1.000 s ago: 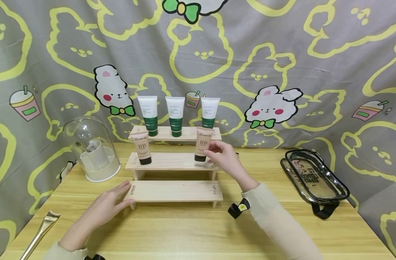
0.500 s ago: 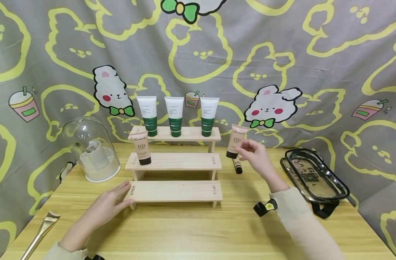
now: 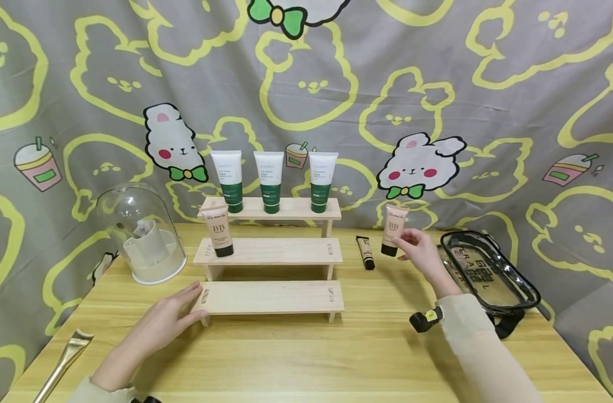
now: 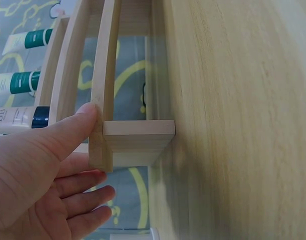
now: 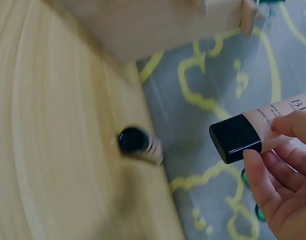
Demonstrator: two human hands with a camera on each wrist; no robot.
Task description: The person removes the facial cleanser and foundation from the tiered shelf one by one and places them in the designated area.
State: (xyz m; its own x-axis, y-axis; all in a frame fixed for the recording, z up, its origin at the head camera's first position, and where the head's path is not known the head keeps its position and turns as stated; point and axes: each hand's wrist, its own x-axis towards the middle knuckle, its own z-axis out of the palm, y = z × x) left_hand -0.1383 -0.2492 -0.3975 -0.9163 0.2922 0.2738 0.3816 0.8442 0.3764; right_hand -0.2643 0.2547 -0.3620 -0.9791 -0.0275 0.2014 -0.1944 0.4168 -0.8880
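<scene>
My right hand (image 3: pixel 419 254) pinches a beige BB cream tube (image 3: pixel 394 226) with a black cap, held upright cap-down at the right of the shelf. In the right wrist view, thumb and fingers grip the tube near its black cap (image 5: pixel 235 139). My left hand (image 3: pixel 168 313) rests against the left end of the three-step wooden shelf (image 3: pixel 273 296), thumb at the lowest board's edge and other fingers loosely extended. Another BB cream tube (image 3: pixel 219 230) stands on the middle step. On the top step stand three white-and-green tubes (image 3: pixel 270 182).
A small beige tube with a black cap (image 3: pixel 366 253) lies on the table right of the shelf. Farther right is a clear black-edged pouch (image 3: pixel 493 274). At left stand a clear-domed holder (image 3: pixel 142 235) and a gold tool (image 3: pixel 65 364). A patterned curtain (image 3: pixel 306 73) hangs behind.
My right hand has taken the BB cream tube off the right end of the middle step and carried it rightward past the small lying tube. The left hand stays in place.
</scene>
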